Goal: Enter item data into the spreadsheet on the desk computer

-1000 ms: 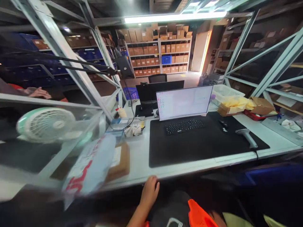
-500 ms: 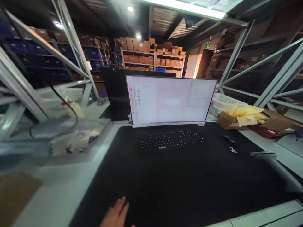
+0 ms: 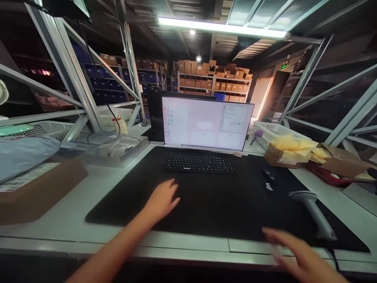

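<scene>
My left hand (image 3: 161,199) is over the black desk mat (image 3: 212,208), just short of the keyboard (image 3: 200,164). Its fingers are apart and nothing is in them. At the front edge of the desk my right hand (image 3: 294,249) shows, somewhat blurred, with thumb and fingers spread and empty. Closest to it is a grey barcode scanner (image 3: 316,216) lying on the mat with its cable trailing off the front. Farther back on the mat lies a black mouse (image 3: 268,175). Behind the keyboard stands a lit monitor (image 3: 206,124).
On the left sit a cardboard box (image 3: 44,192) and a grey plastic parcel (image 3: 26,155) beside a shallow tray (image 3: 108,151). A carton of yellow envelopes (image 3: 288,153) and a white basket (image 3: 279,131) stand at right. Metal posts (image 3: 76,78) frame the desk.
My view has turned left and drawn back. My left hand has come forward over the mat toward the keyboard, and my right hand has entered at the lower right.
</scene>
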A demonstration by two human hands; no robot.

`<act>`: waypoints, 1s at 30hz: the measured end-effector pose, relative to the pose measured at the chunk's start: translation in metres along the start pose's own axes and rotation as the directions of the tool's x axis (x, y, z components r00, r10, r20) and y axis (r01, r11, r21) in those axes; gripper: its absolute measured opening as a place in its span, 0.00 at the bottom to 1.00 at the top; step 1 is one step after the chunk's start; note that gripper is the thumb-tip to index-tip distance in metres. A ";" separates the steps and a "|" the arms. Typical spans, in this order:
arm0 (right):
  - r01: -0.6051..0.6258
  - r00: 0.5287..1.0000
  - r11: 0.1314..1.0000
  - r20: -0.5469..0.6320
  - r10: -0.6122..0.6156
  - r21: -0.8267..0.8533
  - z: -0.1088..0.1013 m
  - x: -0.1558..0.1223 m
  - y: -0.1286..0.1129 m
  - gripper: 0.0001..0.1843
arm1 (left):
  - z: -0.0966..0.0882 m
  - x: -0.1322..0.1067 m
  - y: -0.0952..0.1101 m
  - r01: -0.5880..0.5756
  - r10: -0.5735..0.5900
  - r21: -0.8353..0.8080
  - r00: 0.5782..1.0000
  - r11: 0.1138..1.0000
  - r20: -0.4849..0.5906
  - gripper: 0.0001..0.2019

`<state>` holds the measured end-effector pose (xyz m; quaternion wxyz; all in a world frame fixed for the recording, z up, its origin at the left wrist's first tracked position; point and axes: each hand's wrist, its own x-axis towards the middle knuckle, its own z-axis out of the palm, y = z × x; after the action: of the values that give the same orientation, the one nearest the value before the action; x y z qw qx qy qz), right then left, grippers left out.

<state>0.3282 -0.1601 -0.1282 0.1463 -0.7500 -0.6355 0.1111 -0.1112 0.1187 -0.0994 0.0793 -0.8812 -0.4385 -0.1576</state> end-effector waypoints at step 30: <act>-0.241 0.860 0.941 -0.501 0.095 -0.236 -0.021 0.273 0.164 0.31 | 0.060 0.108 -0.028 0.199 -0.194 0.079 0.978 0.977 -0.076 0.23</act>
<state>0.5320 0.0829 -0.1626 0.1779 -0.8200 -0.5196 -0.1613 -0.0600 0.2329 -0.1180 0.1160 -0.8235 -0.5270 -0.1753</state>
